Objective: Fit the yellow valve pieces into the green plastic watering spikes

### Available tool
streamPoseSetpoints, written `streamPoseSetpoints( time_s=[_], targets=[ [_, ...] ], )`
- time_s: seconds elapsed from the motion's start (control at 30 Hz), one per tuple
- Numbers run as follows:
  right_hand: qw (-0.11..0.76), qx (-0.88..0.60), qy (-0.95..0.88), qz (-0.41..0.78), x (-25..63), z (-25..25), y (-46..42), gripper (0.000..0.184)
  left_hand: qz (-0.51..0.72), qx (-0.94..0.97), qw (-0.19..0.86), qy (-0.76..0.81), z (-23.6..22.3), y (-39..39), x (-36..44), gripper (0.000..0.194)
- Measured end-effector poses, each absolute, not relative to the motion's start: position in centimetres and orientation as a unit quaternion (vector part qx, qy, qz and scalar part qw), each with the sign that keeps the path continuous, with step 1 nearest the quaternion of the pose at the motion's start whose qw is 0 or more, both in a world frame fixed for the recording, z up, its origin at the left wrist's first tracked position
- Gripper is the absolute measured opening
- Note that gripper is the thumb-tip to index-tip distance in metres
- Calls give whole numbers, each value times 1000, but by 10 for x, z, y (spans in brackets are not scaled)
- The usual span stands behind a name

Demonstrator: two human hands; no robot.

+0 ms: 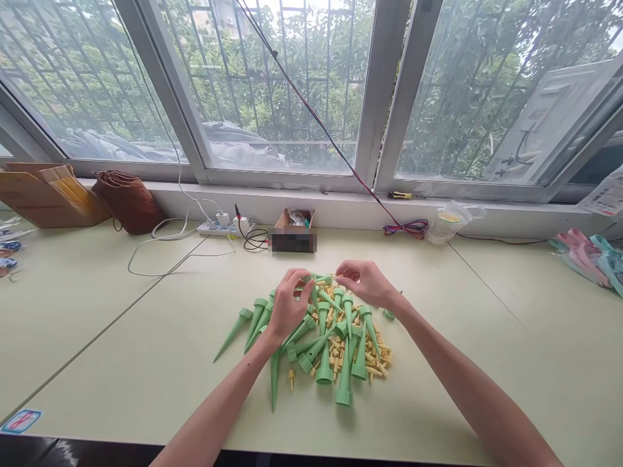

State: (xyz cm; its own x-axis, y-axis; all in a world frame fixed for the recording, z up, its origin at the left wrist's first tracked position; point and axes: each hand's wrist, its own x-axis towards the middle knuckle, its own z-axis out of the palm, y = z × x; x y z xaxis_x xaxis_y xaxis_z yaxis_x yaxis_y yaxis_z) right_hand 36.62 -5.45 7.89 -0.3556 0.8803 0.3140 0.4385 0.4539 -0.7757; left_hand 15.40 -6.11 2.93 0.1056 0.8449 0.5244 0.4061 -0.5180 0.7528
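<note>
My left hand (291, 303) is closed with thumb and fingers around a green plastic plant-watering spike (314, 296), over the back left of a heap. To its right, my right hand (366, 281) pinches its thumb and fingertips together; a small pale yellowish bit shows at the tips, too small to name. Under and in front of both hands lies a mixed pile of green tapered spikes (344, 373) with ribbed caps and small yellow plastic pieces (378, 355). One yellow piece (291, 379) lies apart at the front. Several spikes (234, 332) point outward on the left.
Behind the pile stand a small open box (293, 239) and a white power strip (214, 228) with cables. A brown pouch (129, 201) and a cardboard box (48, 194) are back left. A plastic-wrapped cup (445, 222) and pink and teal straps (584, 259) lie to the right.
</note>
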Motion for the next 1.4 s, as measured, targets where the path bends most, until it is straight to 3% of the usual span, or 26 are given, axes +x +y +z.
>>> streamPoseSetpoints(
  time_s=[0.47,1.4],
  targets=[
    [379,-393,-778,313,360,78,-60,8,541,629,378,411,32,-66,160,24],
    [335,-391,-803,301,353,73,-65,8,532,624,393,416,28,-73,165,25]
  ],
)
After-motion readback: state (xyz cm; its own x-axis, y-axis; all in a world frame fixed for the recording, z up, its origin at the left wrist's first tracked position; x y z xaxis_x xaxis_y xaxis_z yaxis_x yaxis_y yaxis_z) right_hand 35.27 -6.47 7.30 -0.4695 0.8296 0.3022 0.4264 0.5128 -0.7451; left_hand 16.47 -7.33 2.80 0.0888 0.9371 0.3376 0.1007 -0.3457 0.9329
